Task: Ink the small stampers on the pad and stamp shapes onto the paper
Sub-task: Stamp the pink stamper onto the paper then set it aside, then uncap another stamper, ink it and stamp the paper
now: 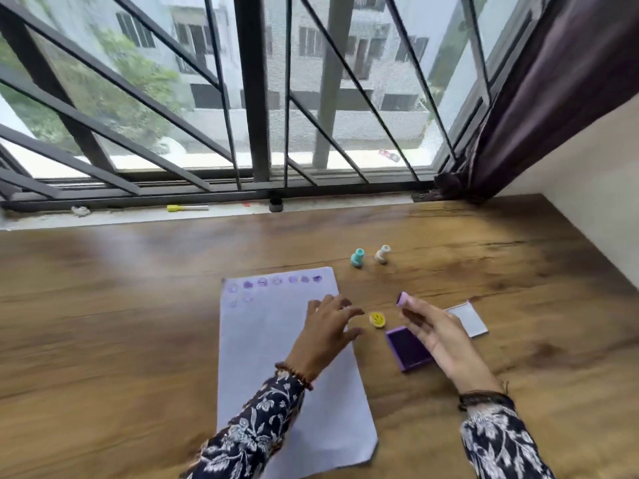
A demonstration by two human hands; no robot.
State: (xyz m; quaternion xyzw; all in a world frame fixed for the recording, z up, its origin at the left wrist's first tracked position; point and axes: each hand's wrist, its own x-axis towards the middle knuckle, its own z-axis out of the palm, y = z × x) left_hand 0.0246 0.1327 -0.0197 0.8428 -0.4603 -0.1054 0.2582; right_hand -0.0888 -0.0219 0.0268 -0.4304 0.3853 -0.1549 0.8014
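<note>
A white sheet of paper (269, 340) lies on the wooden table, with several purple stamped shapes along its top edge. My left hand (326, 335) rests on the paper's right edge, fingers spread and holding nothing. My right hand (435, 337) hovers above the open purple ink pad (406, 350) and pinches a small purple stamper (403, 299) at its fingertips. A yellow stamper (377, 320) lies on its side between my hands. A teal stamper (358, 258) and a white stamper (382, 254) stand beyond the paper.
The ink pad's clear lid (468, 319) lies to the right of the pad. A window sill (138, 216) with a yellow marker (186, 208) runs along the table's far edge. A dark curtain (536, 98) hangs at the right, beside a wall.
</note>
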